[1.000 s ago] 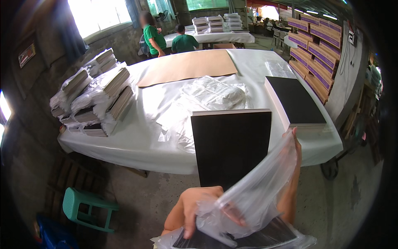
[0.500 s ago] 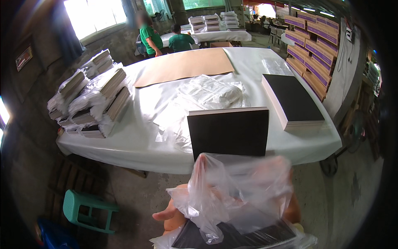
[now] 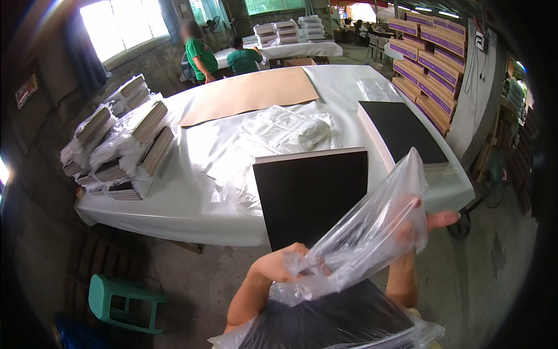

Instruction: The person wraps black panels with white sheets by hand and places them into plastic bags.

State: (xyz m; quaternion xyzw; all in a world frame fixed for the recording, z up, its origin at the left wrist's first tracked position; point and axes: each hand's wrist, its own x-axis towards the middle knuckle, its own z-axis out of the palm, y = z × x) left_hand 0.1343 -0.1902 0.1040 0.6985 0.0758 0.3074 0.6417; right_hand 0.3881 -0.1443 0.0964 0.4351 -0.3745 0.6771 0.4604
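My right hand point(image 3: 410, 225) is spread behind clear plastic point(image 3: 363, 232), thumb showing past it; my left hand point(image 3: 282, 264) is at its edge, its grip hidden. Below lies a plastic-covered black board point(image 3: 334, 317), before the surface point(image 3: 192, 189). I seem to be opening the plastic; next calls for spreading it wide.

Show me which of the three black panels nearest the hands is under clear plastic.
The bottom panel, at the picture's lower edge; the middle panel and right panel are unwrapped.
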